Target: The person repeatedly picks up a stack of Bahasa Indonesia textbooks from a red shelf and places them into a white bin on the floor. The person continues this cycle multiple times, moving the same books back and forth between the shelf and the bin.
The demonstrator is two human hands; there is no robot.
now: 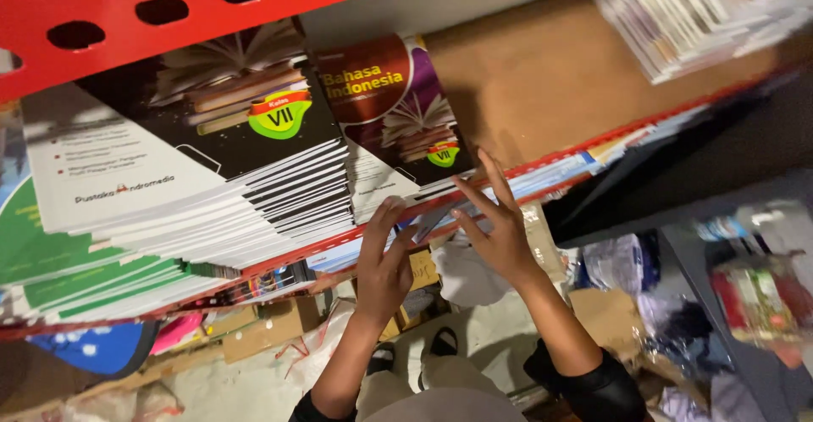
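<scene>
My left hand point(383, 257) reaches up to the front edge of a red metal shelf point(542, 168), fingers extended and touching the lip just below a short stack of dark-covered books point(398, 121). My right hand point(495, 223) is raised beside it, fingers spread, fingertips against the shelf edge and the lower corner of that same stack. Neither hand grips anything. Left of this stack sits a much taller pile of the same dark books point(229, 134), fanned out toward me.
A red perforated beam point(169, 2) runs overhead. Green-and-white books point(76, 269) lie at the far left, another stack point(694, 11) at the top right, bare brown shelf board point(550, 74) between. Below are cardboard boxes point(271, 329), plastic-wrapped goods point(754, 295) and my sandalled feet.
</scene>
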